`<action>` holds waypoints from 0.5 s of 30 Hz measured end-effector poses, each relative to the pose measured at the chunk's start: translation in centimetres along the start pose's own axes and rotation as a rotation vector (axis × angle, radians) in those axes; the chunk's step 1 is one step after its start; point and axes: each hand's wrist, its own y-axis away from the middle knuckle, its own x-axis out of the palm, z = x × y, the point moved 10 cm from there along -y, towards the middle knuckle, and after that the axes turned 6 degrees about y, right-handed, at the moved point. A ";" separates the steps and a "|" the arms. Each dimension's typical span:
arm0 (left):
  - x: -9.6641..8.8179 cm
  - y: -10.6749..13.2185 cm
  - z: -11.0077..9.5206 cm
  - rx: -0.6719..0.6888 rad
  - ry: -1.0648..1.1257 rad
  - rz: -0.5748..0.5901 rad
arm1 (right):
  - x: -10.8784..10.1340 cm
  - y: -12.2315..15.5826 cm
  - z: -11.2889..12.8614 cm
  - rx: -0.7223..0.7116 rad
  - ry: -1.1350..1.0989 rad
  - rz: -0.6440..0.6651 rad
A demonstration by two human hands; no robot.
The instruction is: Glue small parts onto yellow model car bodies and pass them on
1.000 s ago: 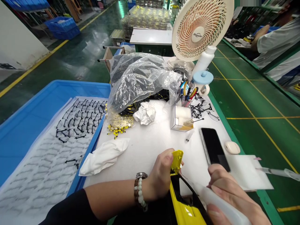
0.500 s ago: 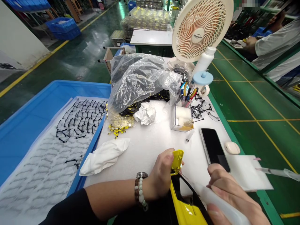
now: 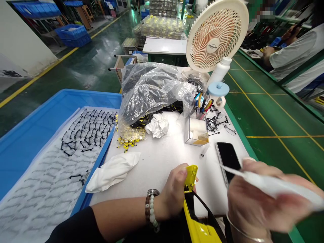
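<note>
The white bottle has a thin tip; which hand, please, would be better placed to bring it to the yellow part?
Probably the right hand: it holds the white bottle, tip facing leftward, while the left hand grips the yellow part.

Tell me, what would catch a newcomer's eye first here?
Probably the big cream fan, rising at the top, right of centre. Nearer, at bottom centre, the left hand grips a bright yellow part, while at lower right the right hand, blurred, holds a white tool with a thin tip. On the left, a blue tray holds many small black pieces in loose rows.
</note>
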 end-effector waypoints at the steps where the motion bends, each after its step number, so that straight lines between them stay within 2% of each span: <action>1: 0.0 0.0 -0.1 0.006 -0.002 -0.002 | 1.4 -0.5 0.0 -0.066 0.018 -0.012; 2: 0.0 0.0 -0.2 0.011 -0.005 -0.006 | 3.4 -0.9 -0.2 -0.119 0.057 0.036; 3: 0.0 -0.1 -0.4 0.015 -0.009 -0.013 | 6.0 -1.2 -0.9 -0.143 0.102 0.141; 5: 0.2 0.0 -0.9 0.018 -0.017 -0.023 | 11.7 -0.9 -3.2 -0.140 0.193 0.437; 8: 0.5 0.1 -1.5 0.011 -0.020 -0.032 | 17.4 0.8 -6.3 -0.167 0.257 0.716; 10: 0.6 0.1 -1.7 0.001 -0.012 -0.032 | 19.5 1.9 -7.5 -0.209 0.297 0.804; 12: 0.6 0.1 -1.7 -0.005 -0.002 -0.031 | 20.4 2.7 -8.0 -0.268 0.340 0.839; 15: 0.4 0.0 -1.7 0.000 -0.026 -0.041 | 19.0 2.5 -7.2 -0.375 0.422 0.801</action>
